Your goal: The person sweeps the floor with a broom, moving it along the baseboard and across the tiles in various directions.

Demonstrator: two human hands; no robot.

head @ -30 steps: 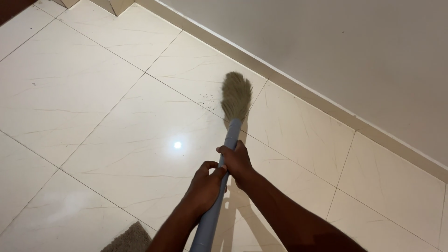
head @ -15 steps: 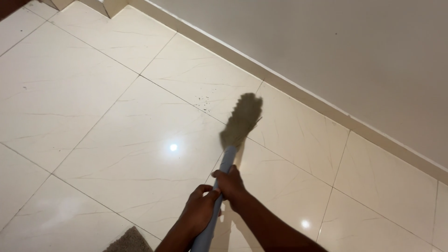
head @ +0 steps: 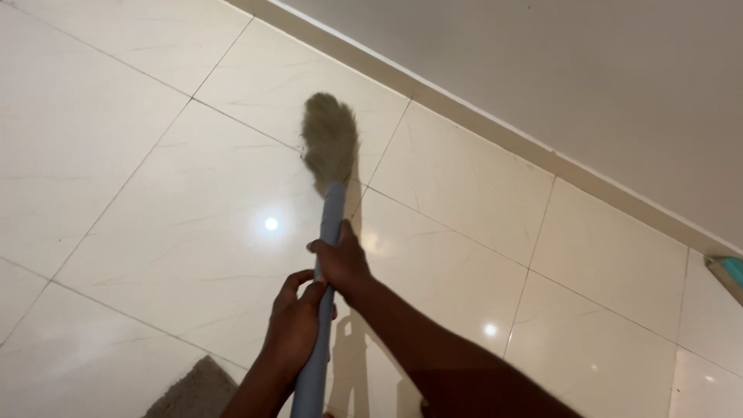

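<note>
Both my hands grip a broom with a pale blue handle (head: 328, 220). My right hand (head: 340, 259) holds the handle higher up, closer to the head. My left hand (head: 294, 321) holds it just below, nearer my body. The broom's soft beige bristle head (head: 330, 139) rests on the glossy cream floor tiles (head: 155, 201), close to a tile joint and a short way from the wall.
A beige skirting board (head: 495, 128) runs diagonally along a plain wall (head: 557, 62). A grey-brown mat corner (head: 197, 391) lies at the bottom edge by my left arm. A teal object (head: 731, 271) shows at the right edge.
The broom head swung from right of the tile joint back to the left and further out. My hands rose in view, and the view shifted right along the wall.
</note>
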